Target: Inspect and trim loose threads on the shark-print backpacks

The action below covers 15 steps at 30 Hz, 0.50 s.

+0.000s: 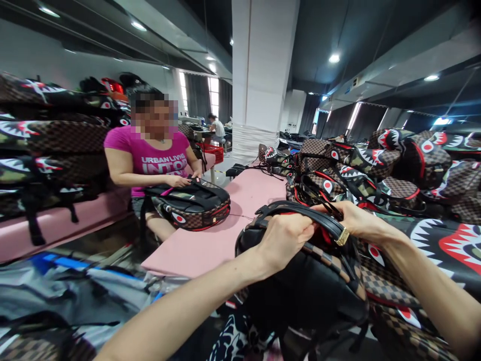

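Note:
A backpack (pixel 300 293) with a black panel and brown checkered sides stands upright in front of me, its top facing up. My left hand (pixel 287 238) is closed in a fist on the bag's top edge by the opening, where a bit of red lining shows. On the far right side of the top, my right hand (pixel 349 218) grips the bag, its fingertips partly hidden behind a black strap (pixel 323 218). That strap arches over the opening and carries a gold buckle (pixel 342 236) just below my right hand.
Across the pink table (pixel 203 250), a person in a magenta shirt (pixel 154 155) handles another backpack (pixel 199 203). Piled checkered bags with shark-mouth prints (pixel 376 155) crowd the right side. More stacked bags (pixel 67 135) stand at left, above grey plastic sheeting (pixel 75 296). A white pillar (pixel 259 75) rises behind.

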### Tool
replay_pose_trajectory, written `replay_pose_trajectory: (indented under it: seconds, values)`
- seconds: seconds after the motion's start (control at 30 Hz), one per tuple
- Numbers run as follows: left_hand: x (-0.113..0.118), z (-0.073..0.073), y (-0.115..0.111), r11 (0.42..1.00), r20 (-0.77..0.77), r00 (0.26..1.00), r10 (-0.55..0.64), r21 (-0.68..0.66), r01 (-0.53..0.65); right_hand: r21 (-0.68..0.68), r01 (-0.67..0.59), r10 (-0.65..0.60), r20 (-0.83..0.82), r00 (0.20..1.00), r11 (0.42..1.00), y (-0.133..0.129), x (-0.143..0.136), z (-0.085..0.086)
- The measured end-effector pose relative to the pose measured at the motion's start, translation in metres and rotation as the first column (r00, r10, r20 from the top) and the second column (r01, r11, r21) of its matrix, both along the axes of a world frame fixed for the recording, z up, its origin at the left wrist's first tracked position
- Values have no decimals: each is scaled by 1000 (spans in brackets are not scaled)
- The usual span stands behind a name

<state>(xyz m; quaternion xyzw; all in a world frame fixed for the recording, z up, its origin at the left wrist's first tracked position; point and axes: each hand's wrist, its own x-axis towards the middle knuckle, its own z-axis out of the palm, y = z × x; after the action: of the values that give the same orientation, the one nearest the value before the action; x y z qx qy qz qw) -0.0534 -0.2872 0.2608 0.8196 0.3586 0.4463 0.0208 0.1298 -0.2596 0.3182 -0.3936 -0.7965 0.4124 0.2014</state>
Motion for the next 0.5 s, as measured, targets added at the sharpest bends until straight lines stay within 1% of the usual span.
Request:
replay_pose_trajectory:
  seconds: [0.03, 0.1, 0.17, 0.2, 0.23, 0.27, 0.33, 0.4, 0.43, 0.5]
  values:
    - [4, 4, 3, 998, -39, 998, 55, -41, -57, -18, -8, 8, -5, 1000, 1000, 2, -3, -1]
    - [11, 13, 10, 973, -170, 973, 154, -145, -179, -52, -19, 19, -10, 1000, 998, 7, -8, -3]
    - [13, 20, 16, 939, -293, 933, 210, -206, -277, -36, 0, -1, -22, 1000, 999, 12, -10, -6]
    - [12, 22, 18, 933, -330, 919, 216, -209, -294, -12, 20, -20, -31, 999, 1000, 14, -10, -8]
    - [9, 22, 18, 941, -347, 916, 199, -193, -277, 15, 38, -38, -39, 999, 999, 15, -9, -10]
    - [5, 19, 17, 962, -351, 922, 161, -154, -227, 38, 56, -54, -47, 997, 998, 16, -7, -12]
    - [-6, 10, 10, 998, -346, 936, 56, -19, -67, 65, 109, -104, -78, 992, 992, 17, -3, -17]
    - [-16, -3, -1, 988, -343, 938, -41, 127, 89, 95, 211, -197, -140, 970, 973, 19, 0, -22]
    - [-20, -8, -8, 974, -340, 937, -72, 176, 139, 119, 277, -254, -178, 951, 954, 21, 0, -24]
    - [-23, -16, -19, 960, -335, 936, -111, 209, 188, 167, 374, -332, -233, 914, 912, 26, 0, -28]
